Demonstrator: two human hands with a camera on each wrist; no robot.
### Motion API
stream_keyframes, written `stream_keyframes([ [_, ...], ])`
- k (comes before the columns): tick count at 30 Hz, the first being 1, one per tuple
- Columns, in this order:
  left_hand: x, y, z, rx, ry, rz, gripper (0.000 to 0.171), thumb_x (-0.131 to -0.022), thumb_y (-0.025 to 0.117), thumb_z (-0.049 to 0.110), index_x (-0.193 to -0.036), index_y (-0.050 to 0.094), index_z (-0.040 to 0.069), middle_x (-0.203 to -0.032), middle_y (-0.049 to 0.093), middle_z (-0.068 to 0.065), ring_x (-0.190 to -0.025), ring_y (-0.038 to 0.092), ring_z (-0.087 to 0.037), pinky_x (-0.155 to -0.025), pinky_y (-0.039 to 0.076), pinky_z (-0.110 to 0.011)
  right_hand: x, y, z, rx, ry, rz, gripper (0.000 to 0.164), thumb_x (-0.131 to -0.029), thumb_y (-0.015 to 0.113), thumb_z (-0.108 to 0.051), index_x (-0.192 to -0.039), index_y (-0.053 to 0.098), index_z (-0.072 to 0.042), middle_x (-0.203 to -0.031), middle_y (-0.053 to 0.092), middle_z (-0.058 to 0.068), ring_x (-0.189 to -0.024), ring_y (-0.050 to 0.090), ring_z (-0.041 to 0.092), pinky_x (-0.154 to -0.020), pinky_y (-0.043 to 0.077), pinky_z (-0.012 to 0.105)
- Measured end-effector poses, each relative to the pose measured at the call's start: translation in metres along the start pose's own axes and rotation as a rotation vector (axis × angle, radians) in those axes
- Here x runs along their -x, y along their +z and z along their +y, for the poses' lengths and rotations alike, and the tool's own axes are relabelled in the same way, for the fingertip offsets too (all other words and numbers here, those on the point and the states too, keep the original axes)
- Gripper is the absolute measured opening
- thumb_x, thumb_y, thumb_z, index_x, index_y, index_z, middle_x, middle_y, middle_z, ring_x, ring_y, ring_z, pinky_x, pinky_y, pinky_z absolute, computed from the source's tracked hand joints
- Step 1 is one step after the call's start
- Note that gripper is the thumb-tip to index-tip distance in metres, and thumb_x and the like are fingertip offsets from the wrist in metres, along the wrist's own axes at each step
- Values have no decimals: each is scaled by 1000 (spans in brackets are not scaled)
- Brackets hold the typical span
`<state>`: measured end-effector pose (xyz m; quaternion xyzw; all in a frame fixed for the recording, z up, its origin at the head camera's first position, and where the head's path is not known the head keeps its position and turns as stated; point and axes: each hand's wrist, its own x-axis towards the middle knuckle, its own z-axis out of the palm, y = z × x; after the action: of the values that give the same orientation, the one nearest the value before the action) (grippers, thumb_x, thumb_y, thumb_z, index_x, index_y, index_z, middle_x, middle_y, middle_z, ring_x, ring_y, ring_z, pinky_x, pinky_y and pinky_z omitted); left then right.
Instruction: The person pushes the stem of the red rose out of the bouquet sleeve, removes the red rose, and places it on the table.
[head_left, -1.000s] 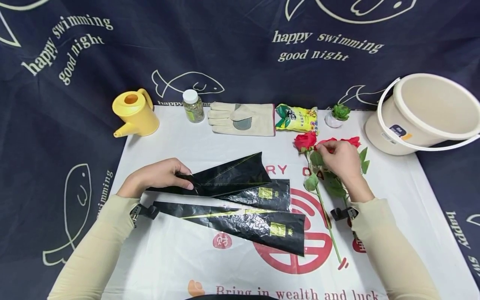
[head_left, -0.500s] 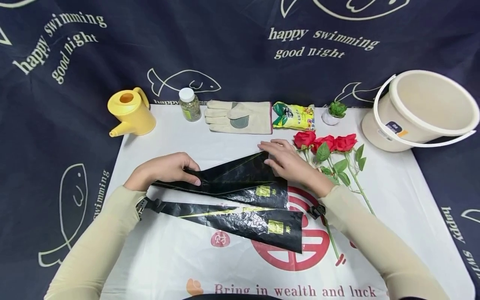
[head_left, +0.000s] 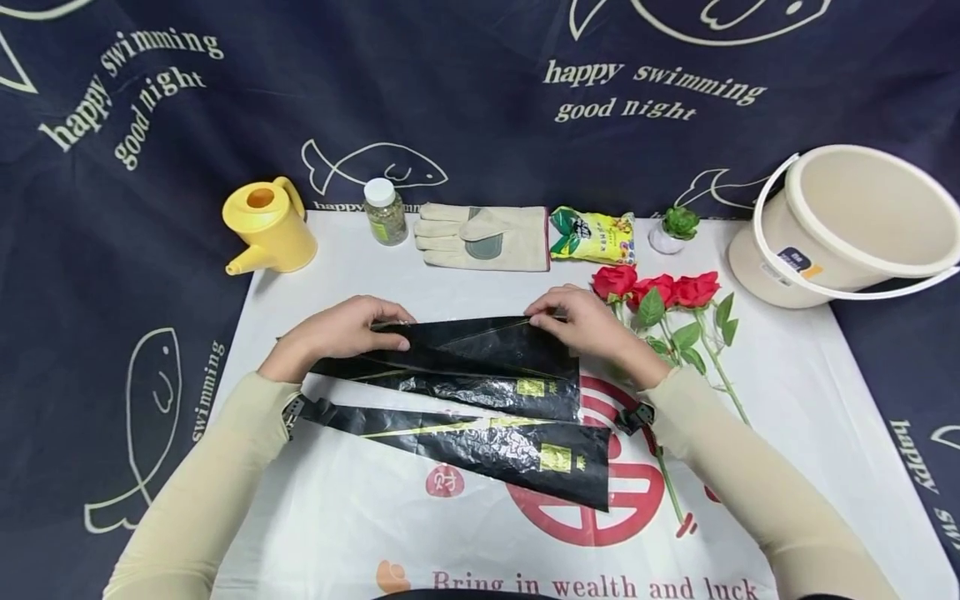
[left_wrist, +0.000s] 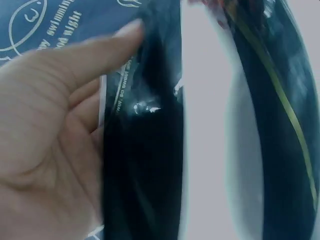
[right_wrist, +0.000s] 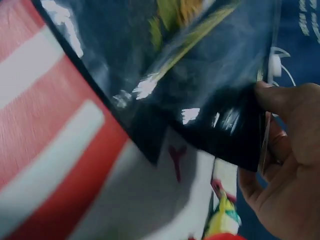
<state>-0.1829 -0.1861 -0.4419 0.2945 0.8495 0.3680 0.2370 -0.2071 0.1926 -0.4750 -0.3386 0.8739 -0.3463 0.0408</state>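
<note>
A black cone-shaped flower sleeve with thin gold lines is stretched between my hands. My left hand pinches its far edge toward the narrow left end, thumb on top. At the wide right end, my right hand pinches the far corner between thumb and fingers, as the right wrist view also shows. Beneath it, partly covered, lies another black sleeve with a gold label. A third sleeve lies flat nearer me. Three red roses with leafy stems lie right of my right hand.
Along the back stand a yellow watering can, a white-capped jar, work gloves, a yellow packet and a small potted plant. A beige bucket stands at the back right.
My right hand has moved left from the roses to the sleeve's wide end and now pinches its corner. My left hand has shifted slightly right and away from me, and the sleeve has turned straighter.
</note>
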Motion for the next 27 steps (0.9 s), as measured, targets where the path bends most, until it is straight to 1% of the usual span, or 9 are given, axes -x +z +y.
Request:
stream_keyframes([
  [2,-2,-1,-5,-27,-14,80,18,-88,68,23,-104,67,16,-93,66,8,-90,59,-11,-80,45,-34,2,-6,3,21,48,18,13,-88,67,-17,-100,72,-14,-92,66,-7,-84,57,9,-73,45,34],
  [7,-7,-3,-16,-128,-73,178,10,-90,64,21,-98,70,18,-85,65,8,-70,56,-13,-66,45,-34,2,-16,10,83,99,18,15,-88,67,-15,-101,71,-11,-91,66,-5,-83,59,10,-73,47,35],
  [8,-8,-3,-16,-158,-84,189,9,-90,65,22,-96,71,19,-85,65,9,-68,55,-13,-64,44,-33,2,-17,11,98,105,13,15,-88,67,-15,-101,71,-12,-91,66,-5,-82,59,10,-73,47,35],
  [12,-19,1,-15,-309,-150,217,9,-89,66,26,-93,72,22,-88,66,9,-77,59,-13,-69,46,-37,1,-14,17,177,125,3,14,-88,67,-16,-101,71,-14,-91,66,-5,-82,59,11,-74,46,36],
  [15,-25,7,-14,-411,-225,208,8,-88,66,28,-91,73,26,-92,66,9,-85,60,-15,-71,47,-42,0,-11,19,239,140,-11,15,-88,66,-18,-102,71,-16,-92,66,-4,-83,59,13,-77,46,37],
  [17,-28,11,-16,-464,-253,195,8,-88,66,30,-90,72,27,-93,64,9,-85,59,-16,-70,47,-42,0,-10,18,273,146,-19,15,-88,66,-19,-102,71,-17,-93,67,-4,-84,60,14,-79,46,38],
  [19,-29,15,-17,-503,-253,192,7,-88,66,29,-89,73,27,-94,62,9,-85,58,-16,-70,47,-41,-1,-9,19,307,154,-26,16,-88,65,-20,-103,71,-18,-93,67,-4,-85,60,15,-79,45,39],
  [25,-32,18,-19,-636,-173,222,8,-86,68,26,-90,74,22,-98,61,2,-89,57,-23,-71,46,-43,-3,-8,18,363,177,-59,19,-87,66,-20,-105,70,-17,-93,67,-2,-85,61,18,-76,46,42],
  [27,-34,18,-20,-676,-168,233,10,-86,68,26,-93,74,22,-99,62,1,-90,56,-25,-72,45,-44,-2,-8,17,375,184,-76,21,-86,68,-21,-106,70,-17,-95,67,-1,-88,61,20,-76,46,43],
])
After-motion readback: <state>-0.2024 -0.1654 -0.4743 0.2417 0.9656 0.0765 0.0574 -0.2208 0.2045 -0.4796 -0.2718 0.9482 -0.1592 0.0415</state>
